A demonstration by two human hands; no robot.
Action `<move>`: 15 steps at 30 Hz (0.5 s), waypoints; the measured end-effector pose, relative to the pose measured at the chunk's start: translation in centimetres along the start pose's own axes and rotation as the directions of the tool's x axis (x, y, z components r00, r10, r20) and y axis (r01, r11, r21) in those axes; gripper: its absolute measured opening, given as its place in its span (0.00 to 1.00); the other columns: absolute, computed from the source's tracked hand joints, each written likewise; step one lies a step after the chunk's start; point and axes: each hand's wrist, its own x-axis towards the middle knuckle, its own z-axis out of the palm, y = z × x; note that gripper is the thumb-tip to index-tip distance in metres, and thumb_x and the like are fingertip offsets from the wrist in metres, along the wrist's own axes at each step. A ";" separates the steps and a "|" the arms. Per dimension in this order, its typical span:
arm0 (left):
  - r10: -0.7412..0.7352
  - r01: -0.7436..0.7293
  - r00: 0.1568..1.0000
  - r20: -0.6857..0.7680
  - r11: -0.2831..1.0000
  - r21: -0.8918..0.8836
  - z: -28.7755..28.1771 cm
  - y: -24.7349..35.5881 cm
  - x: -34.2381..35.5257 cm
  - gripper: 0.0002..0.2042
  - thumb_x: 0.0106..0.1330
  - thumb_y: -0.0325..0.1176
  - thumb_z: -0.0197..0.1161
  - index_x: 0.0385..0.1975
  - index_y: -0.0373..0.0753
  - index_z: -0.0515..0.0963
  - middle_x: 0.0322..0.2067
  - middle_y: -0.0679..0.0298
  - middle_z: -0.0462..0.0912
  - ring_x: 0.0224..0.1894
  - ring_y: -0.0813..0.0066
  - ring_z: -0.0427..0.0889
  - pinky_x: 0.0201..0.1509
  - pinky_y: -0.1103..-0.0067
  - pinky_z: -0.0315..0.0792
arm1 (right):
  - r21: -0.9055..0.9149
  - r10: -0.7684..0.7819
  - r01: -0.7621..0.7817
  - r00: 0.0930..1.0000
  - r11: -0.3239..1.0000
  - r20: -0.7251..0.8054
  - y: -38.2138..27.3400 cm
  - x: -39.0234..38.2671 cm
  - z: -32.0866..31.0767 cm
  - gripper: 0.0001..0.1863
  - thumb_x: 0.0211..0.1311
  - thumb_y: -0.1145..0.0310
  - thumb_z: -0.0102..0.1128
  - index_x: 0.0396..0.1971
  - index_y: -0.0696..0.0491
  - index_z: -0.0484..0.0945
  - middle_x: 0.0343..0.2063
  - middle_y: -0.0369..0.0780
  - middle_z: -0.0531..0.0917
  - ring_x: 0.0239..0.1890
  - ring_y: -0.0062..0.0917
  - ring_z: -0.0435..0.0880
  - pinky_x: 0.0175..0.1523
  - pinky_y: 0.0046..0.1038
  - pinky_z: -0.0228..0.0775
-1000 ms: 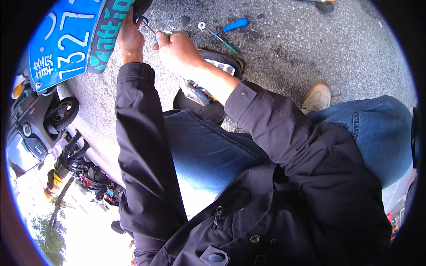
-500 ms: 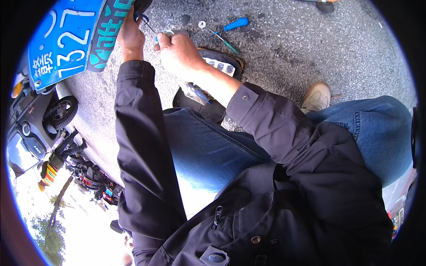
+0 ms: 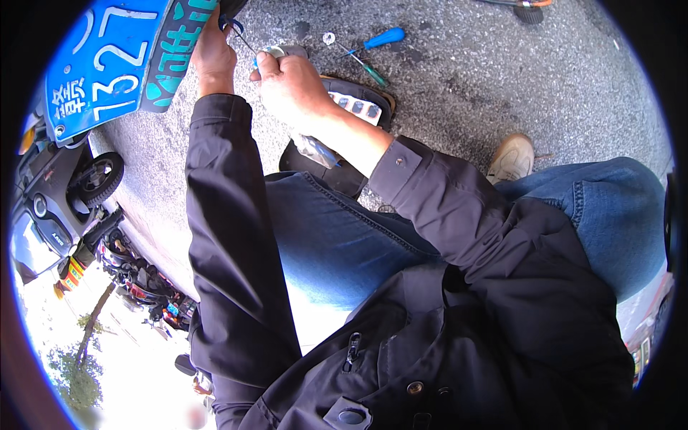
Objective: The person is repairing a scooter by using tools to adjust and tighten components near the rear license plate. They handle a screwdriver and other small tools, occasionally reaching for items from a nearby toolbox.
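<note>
Hands working at the lower edge of a blue plate, fastening job seemingly partway through.

The blue plate (image 3: 107, 68), with a teal frame (image 3: 174, 54) along its edge, is hanging at the upper left over the grey pavement (image 3: 502, 86), apparently on a vehicle that is out of view. The left hand (image 3: 213, 54) is pressing against the frame's edge, fingers curled, with a thin wire or clip showing just beside it; whether it is pinching that piece I cannot tell. The right hand (image 3: 290, 86) is closing around a small metal tool (image 3: 283, 51) aimed toward the same spot. A dark case (image 3: 358, 107) of bits is lying open on the pavement near the knee, and a blue screwdriver (image 3: 376, 44) and a washer (image 3: 329, 38) are lying loose beyond it, so the fixing is likely not finished.
</note>
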 end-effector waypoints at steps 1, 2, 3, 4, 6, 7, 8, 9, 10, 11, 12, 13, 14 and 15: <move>0.030 -0.031 0.999 0.013 0.997 0.075 0.0 0.2 -0.1 0.19 0.79 0.42 0.57 0.62 0.37 0.76 0.53 0.59 0.82 0.51 0.69 0.78 0.51 0.72 0.77 | -0.004 -0.008 0.008 1.000 1.000 -0.004 0.2 0.0 0.1 0.26 0.80 0.53 0.49 0.30 0.58 0.84 0.21 0.40 0.83 0.23 0.25 0.81 0.31 0.33 0.72; 0.059 -0.062 0.998 0.027 0.987 0.150 -0.1 0.3 -0.3 0.20 0.79 0.43 0.57 0.62 0.37 0.76 0.53 0.59 0.82 0.51 0.69 0.78 0.50 0.73 0.77 | 0.001 -0.005 0.005 1.000 1.000 -0.001 0.3 0.1 0.2 0.26 0.80 0.54 0.49 0.30 0.58 0.84 0.20 0.40 0.83 0.23 0.24 0.81 0.31 0.32 0.72; 0.125 -0.134 0.991 0.049 0.950 0.283 -0.4 0.3 -0.3 0.20 0.79 0.44 0.57 0.61 0.36 0.77 0.52 0.59 0.82 0.50 0.70 0.78 0.50 0.73 0.77 | 0.005 -0.002 0.002 1.000 1.000 0.003 0.4 0.3 0.4 0.26 0.80 0.54 0.49 0.30 0.58 0.85 0.20 0.39 0.83 0.23 0.24 0.81 0.30 0.32 0.72; 0.189 -0.204 0.979 0.078 0.891 0.406 -0.5 0.7 -0.5 0.20 0.79 0.44 0.58 0.59 0.36 0.78 0.52 0.60 0.82 0.50 0.72 0.78 0.49 0.73 0.76 | 0.006 -0.001 0.000 1.000 1.000 0.007 0.4 0.4 0.4 0.25 0.80 0.54 0.49 0.30 0.58 0.85 0.20 0.39 0.83 0.23 0.24 0.81 0.30 0.32 0.71; 0.105 -0.123 0.992 0.065 0.810 0.574 -0.6 1.3 -0.8 0.21 0.77 0.46 0.60 0.58 0.36 0.79 0.53 0.61 0.82 0.50 0.73 0.78 0.50 0.74 0.76 | 0.004 0.005 -0.005 1.000 1.000 -0.026 0.4 0.7 0.6 0.28 0.77 0.54 0.48 0.24 0.60 0.84 0.19 0.50 0.83 0.26 0.40 0.85 0.36 0.41 0.75; -0.036 0.019 0.999 0.017 0.791 0.612 0.5 3.0 -1.1 0.21 0.77 0.47 0.60 0.58 0.36 0.79 0.53 0.62 0.82 0.50 0.73 0.78 0.50 0.74 0.75 | -0.001 0.007 -0.007 0.999 1.000 -0.051 0.6 1.2 0.4 0.29 0.76 0.54 0.48 0.21 0.61 0.83 0.19 0.56 0.83 0.28 0.47 0.87 0.38 0.46 0.77; -0.173 0.157 0.984 -0.041 0.737 0.658 0.8 4.6 -1.4 0.21 0.76 0.48 0.61 0.58 0.37 0.80 0.54 0.62 0.82 0.50 0.74 0.78 0.50 0.74 0.75 | 0.032 0.008 -0.006 0.999 0.999 -0.051 1.0 2.0 0.7 0.29 0.76 0.54 0.48 0.21 0.60 0.83 0.19 0.55 0.83 0.28 0.47 0.87 0.38 0.46 0.77; -0.148 0.125 0.989 0.006 0.850 0.511 0.9 4.5 -1.8 0.22 0.76 0.49 0.62 0.58 0.37 0.80 0.54 0.63 0.82 0.51 0.73 0.78 0.51 0.73 0.75 | 0.064 0.010 -0.007 0.999 0.998 -0.051 1.6 2.7 0.9 0.29 0.76 0.54 0.49 0.22 0.60 0.84 0.19 0.55 0.83 0.28 0.47 0.87 0.38 0.46 0.77; -0.112 0.095 0.993 0.029 0.935 0.341 0.2 3.7 -1.8 0.22 0.75 0.49 0.62 0.57 0.37 0.80 0.55 0.63 0.82 0.51 0.73 0.78 0.52 0.73 0.74 | 0.000 -0.025 0.025 0.999 1.000 -0.040 1.2 2.5 1.2 0.28 0.76 0.54 0.50 0.22 0.60 0.84 0.19 0.54 0.84 0.29 0.45 0.88 0.38 0.44 0.77; -0.067 0.059 0.996 0.050 0.987 0.151 -0.3 2.6 -1.8 0.23 0.75 0.50 0.62 0.57 0.37 0.80 0.56 0.63 0.82 0.51 0.73 0.78 0.53 0.72 0.74 | -0.018 -0.054 0.053 0.998 0.998 -0.023 1.5 2.4 1.2 0.27 0.77 0.53 0.51 0.24 0.60 0.84 0.19 0.48 0.84 0.26 0.37 0.85 0.35 0.39 0.75; -0.028 0.027 0.997 0.077 1.000 0.015 -0.7 1.2 -1.4 0.25 0.73 0.52 0.65 0.58 0.37 0.79 0.55 0.66 0.82 0.52 0.73 0.78 0.54 0.71 0.74 | -0.034 -0.081 0.081 0.997 0.996 -0.005 1.7 2.7 1.2 0.27 0.78 0.53 0.51 0.27 0.60 0.84 0.19 0.43 0.83 0.23 0.29 0.83 0.32 0.33 0.74; -0.076 0.070 0.992 0.105 0.996 0.059 0.1 2.0 -1.8 0.27 0.71 0.52 0.66 0.60 0.36 0.78 0.54 0.64 0.82 0.53 0.72 0.78 0.56 0.71 0.73 | -0.061 -0.103 0.103 0.995 0.993 -0.002 2.5 3.4 0.7 0.27 0.79 0.52 0.51 0.29 0.59 0.85 0.19 0.38 0.83 0.20 0.21 0.80 0.29 0.27 0.72; -0.124 0.110 0.985 0.120 0.987 0.117 -0.1 3.0 -2.2 0.27 0.71 0.52 0.67 0.59 0.36 0.78 0.55 0.64 0.81 0.53 0.71 0.78 0.56 0.71 0.74 | -0.075 -0.158 0.159 0.987 0.984 0.018 3.0 4.0 0.5 0.27 0.80 0.52 0.51 0.31 0.59 0.85 0.21 0.38 0.84 0.20 0.19 0.80 0.29 0.26 0.72; -0.174 0.150 0.976 0.134 0.973 0.173 -0.3 4.0 -2.9 0.28 0.71 0.52 0.67 0.59 0.36 0.78 0.55 0.63 0.81 0.54 0.70 0.78 0.55 0.71 0.75 | -0.075 -0.200 0.197 0.979 0.978 -0.038 3.7 4.1 0.4 0.22 0.74 0.57 0.55 0.27 0.58 0.86 0.26 0.51 0.87 0.32 0.42 0.89 0.44 0.42 0.79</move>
